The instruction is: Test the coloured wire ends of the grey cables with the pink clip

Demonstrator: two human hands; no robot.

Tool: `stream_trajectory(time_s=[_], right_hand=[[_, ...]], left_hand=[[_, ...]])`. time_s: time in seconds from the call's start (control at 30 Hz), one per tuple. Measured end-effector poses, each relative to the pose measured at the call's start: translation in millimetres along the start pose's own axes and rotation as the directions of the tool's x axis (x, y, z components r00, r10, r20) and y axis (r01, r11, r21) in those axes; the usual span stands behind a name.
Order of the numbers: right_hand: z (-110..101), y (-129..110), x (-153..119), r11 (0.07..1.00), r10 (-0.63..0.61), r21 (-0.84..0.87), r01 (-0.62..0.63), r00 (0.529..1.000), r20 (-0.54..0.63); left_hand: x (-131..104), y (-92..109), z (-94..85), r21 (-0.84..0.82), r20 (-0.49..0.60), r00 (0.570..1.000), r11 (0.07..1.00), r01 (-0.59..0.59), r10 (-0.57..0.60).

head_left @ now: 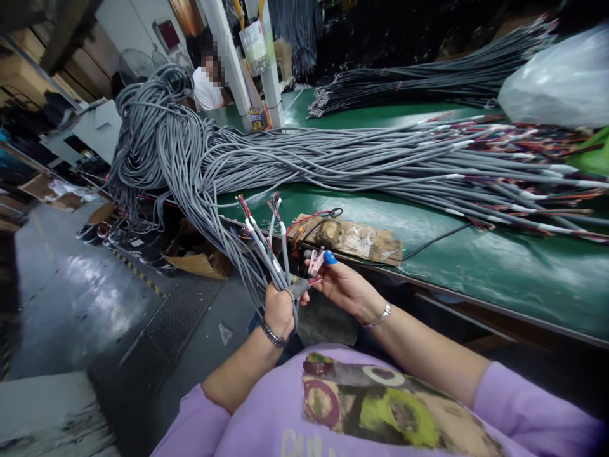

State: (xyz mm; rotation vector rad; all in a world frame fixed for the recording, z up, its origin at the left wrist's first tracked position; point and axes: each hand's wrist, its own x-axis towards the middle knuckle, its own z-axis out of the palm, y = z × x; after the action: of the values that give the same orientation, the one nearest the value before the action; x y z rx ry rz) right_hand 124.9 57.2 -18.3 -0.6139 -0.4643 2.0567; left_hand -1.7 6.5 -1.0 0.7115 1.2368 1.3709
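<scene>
My left hand (280, 310) is closed around several grey cables (261, 244), whose white-banded ends and thin coloured wires stick up above the fist. A grey covering (298, 287) wraps one of its digits. Just to the right, my right hand (349, 287) has its fingers bent in a pinch on a small pale pink clip (316, 262). A blue finger cover (330, 257) sits on one of its fingertips. Red wire ends (314, 279) show between the two hands, below the clip; whether the right fingers touch them I cannot tell.
A large bundle of grey cables (333, 155) runs along the green table (476, 270) and hangs off its left end. A worn wooden board (366, 241) lies at the near edge. Behind are darker cables (428, 79), a plastic bag (561, 79) and a seated person (207, 87).
</scene>
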Motion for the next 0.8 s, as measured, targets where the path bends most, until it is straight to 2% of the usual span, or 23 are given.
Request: stream_trajectory(time_s=[0.17, 0.33, 0.43, 0.53, 0.7, 0.8], right_hand=[[-4.8, 0.5, -8.2, 0.996, 0.086, -0.002, -0.086, 0.995, 0.047], [-6.1, -2.4, -15.1, 0.964, 0.194, -0.194, -0.183, 0.980, 0.038], [-0.8, -4.9, -17.4, 0.910, 0.140, -0.397, -0.124, 0.990, 0.013], [4.7, -8.4, -18.6, 0.822, 0.057, -0.569, -0.009, 0.996, 0.067], [7.2, -10.9, -17.9, 0.705, 0.073, -0.708, 0.044, 0.988, 0.134], [7.7, -8.7, -16.3, 0.673, 0.087, -0.737, 0.057, 0.984, 0.155]], left_hand=[[-4.4, 1.9, -3.3, 0.019, 0.010, 1.000, 1.000, -0.009, 0.009], [-10.5, -1.0, -10.0, 0.056, 0.004, 1.000, 0.998, -0.024, 0.024], [-12.5, -4.5, -13.3, 0.088, 0.032, 0.999, 0.996, -0.034, 0.031], [-13.8, -5.3, -15.5, 0.148, 0.074, 0.997, 0.988, -0.032, 0.021], [-14.0, -0.9, -18.8, 0.347, 0.249, 0.965, 0.938, -0.005, -0.086], [-12.6, -0.3, -21.0, 0.408, 0.298, 0.945, 0.913, 0.001, -0.134]])
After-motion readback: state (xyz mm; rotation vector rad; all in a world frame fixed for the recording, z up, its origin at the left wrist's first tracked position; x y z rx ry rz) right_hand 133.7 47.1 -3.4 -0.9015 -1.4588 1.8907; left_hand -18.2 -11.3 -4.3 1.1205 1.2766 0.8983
